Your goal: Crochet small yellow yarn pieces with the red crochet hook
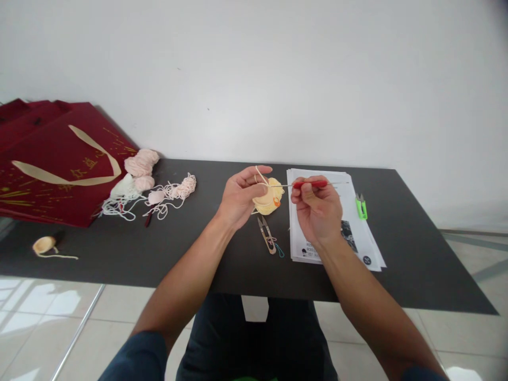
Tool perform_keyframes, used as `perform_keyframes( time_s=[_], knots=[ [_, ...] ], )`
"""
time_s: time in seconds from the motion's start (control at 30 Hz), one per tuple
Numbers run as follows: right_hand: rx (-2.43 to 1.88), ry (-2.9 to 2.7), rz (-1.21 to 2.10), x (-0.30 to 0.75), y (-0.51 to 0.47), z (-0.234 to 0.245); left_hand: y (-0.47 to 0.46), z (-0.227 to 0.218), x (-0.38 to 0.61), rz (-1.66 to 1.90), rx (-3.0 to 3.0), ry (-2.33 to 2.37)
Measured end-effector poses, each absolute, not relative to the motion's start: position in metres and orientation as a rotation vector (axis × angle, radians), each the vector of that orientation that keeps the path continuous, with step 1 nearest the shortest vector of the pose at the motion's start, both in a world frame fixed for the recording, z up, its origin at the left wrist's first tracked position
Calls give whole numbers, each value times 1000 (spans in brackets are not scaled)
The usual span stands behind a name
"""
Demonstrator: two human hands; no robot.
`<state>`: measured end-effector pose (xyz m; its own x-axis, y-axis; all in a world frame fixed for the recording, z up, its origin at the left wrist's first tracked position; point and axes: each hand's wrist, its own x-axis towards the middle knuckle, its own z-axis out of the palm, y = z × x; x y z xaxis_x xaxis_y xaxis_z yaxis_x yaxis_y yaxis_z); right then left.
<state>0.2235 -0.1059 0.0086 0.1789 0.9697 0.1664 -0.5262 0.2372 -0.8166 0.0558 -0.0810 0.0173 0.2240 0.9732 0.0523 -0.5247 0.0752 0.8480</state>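
My left hand [242, 193] is closed on a round piece of pale yellow crochet work [274, 200], with a strand of cream yarn looped over the raised index finger. An orange stitch marker [277, 201] hangs on the crochet piece. In my right hand [317, 209], a crochet hook [313, 184] with a red handle is pinched between thumb and fingers. Its thin metal shaft points left and reaches the yarn at my left fingertips. Just how the tip sits in the stitch is too small to tell.
Thread snips [266, 235] lie below my hands on the dark table [222, 264]. Printed sheets [317, 254] are under my right hand, with green snips [361, 206] at their edge. Pink yarn [184, 188], a small beige crochet cup [44, 244] and dark red bags [59, 159] are on the left.
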Motion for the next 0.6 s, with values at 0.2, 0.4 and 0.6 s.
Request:
perform_keyframes(
  time_s=[0.2,0.4,0.6],
  knots=[
    [-733,-721,1243,217,-106,4,-84,11,63,1379,1016,731],
    [-750,-685,1274,214,-106,0,-85,9,67,1455,1065,762],
    [-740,-765,1184,212,-110,2,-83,10,65,1445,1077,791]
  ],
)
